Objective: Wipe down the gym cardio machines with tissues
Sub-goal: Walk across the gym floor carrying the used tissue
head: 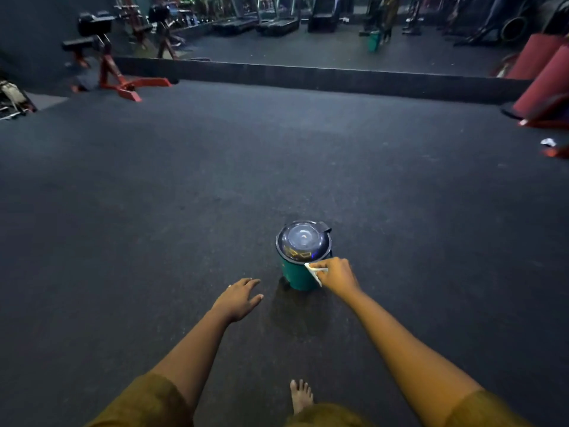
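In the head view, the right hand (337, 274) pinches a white tissue (314, 271) at lower centre, its grip closed on it, right by the green bin (295, 278), whose dark lid (303, 240) looks down. The left hand (238, 298) hovers open beside it, holding nothing. This reads as binning a used tissue; the next move likely calls for raising the lid first (the free hand seems placed for it). The bin stands on the dark rubber floor (184, 180). A red bench frame (120, 78) sits upper left, and treadmills (255, 24) show along the top, seemingly in a mirror, well apart.
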Tool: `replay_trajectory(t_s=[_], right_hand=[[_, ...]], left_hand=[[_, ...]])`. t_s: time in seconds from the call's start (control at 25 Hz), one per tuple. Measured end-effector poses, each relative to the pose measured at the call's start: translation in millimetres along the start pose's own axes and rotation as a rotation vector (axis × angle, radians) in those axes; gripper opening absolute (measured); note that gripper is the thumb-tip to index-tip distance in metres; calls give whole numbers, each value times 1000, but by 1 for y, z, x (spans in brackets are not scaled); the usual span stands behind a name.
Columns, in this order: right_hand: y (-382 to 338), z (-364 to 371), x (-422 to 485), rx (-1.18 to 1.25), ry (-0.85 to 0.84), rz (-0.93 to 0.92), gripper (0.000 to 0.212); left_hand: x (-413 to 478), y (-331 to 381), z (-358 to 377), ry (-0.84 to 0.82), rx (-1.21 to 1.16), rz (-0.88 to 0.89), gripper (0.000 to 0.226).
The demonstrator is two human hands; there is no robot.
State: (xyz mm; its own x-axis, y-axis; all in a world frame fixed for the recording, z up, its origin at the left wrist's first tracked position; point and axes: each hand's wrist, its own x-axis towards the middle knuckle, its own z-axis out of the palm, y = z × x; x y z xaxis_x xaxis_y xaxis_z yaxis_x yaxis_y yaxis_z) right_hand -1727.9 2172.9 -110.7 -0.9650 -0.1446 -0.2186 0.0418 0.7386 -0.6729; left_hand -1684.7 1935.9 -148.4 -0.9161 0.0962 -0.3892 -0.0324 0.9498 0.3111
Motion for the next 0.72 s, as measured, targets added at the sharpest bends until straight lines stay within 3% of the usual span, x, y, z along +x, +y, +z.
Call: replay_trajectory(t_s=[0.4, 0.72], right_hand=[[-50, 22, 208, -16, -80, 97, 24], [-89, 34, 288, 63, 58, 308, 23]], left_hand=[[186, -71, -85, -70, -67, 20, 55], [308, -108, -139, -194, -6, 204, 55]])
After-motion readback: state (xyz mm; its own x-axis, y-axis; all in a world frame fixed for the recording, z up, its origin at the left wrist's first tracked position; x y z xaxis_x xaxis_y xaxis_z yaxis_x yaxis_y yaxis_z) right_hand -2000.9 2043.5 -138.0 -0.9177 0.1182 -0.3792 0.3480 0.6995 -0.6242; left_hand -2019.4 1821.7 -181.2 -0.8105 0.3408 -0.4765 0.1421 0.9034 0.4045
